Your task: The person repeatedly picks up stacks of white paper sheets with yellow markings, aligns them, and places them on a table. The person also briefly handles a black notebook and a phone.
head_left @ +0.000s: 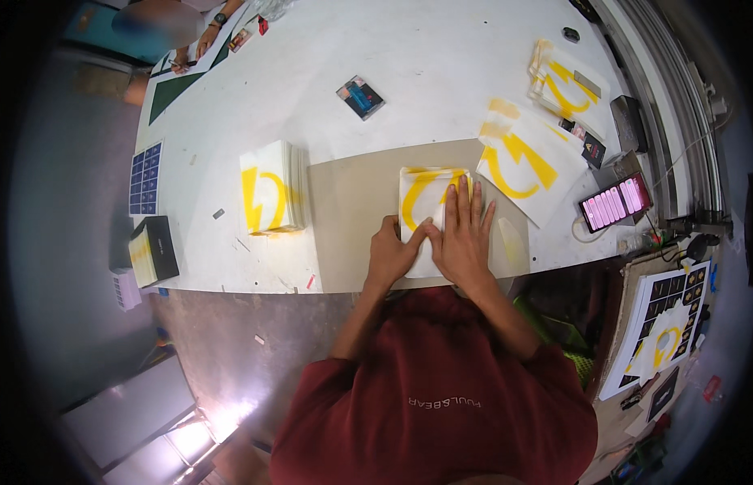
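Note:
A white folded paper piece with a yellow print [421, 190] lies on the brown sheet [352, 194] in front of me. My right hand [463, 238] rests flat on its right part, fingers spread and pointing away from me. My left hand [395, 252] is at its left edge, with the fingers bent at the rim and the thumb lying across the paper towards my right thumb. The left fingertips are partly hidden. To the left stands a thick stack of similar printed papers [267, 190]. Loose white sheets with yellow print [522, 162] overlap the brown sheet on the right.
More printed sheets [562, 85] lie at the far right under a small metal bar. A lit phone [615, 204] and a black box [627, 124] sit near the rail. A blue item on a dark card [361, 98] lies mid-table. Another person's hands [194, 50] work at the far left.

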The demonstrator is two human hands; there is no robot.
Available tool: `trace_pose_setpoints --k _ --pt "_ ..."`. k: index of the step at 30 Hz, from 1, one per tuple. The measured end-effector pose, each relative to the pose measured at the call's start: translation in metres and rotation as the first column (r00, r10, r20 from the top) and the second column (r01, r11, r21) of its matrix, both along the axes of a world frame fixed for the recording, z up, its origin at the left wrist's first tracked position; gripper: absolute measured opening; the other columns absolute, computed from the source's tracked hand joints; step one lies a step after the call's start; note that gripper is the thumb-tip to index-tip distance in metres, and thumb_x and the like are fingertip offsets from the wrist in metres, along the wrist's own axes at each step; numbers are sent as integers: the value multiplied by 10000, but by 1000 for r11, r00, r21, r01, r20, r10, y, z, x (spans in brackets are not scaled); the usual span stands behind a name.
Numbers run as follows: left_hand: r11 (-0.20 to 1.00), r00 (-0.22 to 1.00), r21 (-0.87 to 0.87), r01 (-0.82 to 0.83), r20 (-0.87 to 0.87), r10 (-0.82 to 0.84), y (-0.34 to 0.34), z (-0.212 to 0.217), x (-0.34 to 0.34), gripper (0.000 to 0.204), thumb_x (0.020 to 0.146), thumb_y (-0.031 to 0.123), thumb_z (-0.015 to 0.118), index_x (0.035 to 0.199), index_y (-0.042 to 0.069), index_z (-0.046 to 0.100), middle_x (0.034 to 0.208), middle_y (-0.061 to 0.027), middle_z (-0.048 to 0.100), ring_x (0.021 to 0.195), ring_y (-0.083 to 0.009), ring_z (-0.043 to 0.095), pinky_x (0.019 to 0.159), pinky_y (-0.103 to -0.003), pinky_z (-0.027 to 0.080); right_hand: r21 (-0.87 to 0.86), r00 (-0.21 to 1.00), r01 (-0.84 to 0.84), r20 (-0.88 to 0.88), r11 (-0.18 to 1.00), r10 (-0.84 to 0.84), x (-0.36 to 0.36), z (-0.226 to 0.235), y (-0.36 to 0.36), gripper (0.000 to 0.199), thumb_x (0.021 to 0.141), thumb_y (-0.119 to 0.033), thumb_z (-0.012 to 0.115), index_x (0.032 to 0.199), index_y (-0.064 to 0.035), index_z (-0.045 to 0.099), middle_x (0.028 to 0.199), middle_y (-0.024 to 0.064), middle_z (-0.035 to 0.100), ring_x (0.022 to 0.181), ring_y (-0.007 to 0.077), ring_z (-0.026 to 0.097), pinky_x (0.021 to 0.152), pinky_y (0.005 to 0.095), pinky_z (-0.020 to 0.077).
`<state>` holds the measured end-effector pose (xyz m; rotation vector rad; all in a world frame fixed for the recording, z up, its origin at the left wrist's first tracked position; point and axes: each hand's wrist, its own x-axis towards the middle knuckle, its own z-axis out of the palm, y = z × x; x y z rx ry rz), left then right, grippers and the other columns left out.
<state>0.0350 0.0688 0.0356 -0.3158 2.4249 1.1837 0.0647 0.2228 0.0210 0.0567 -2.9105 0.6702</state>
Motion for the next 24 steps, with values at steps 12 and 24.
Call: trace_pose_setpoints --k 12,24 --pt "770 657 -526 361 -442 -611 15 2 -2 846 988 517 548 1549 -82 341 1667 -256 248 1564 -427 179 1210 -672 106 87 998 -16 59 996 11 1 -24 -3 797 1018 -427 537 1598 38 251 1686 261 163 1543 500 156 1164 743 151" --pt "734 681 -451 508 -312 -663 2 -40 -23 793 1014 444 485 1560 -99 295 1674 -297 164 1534 -549 113 1185 -724 71 30 990 26 141 999 -30 -6 -40 1 827 974 -410 570 1580 63 265 1675 266 196 1527 539 157 1155 767 125"
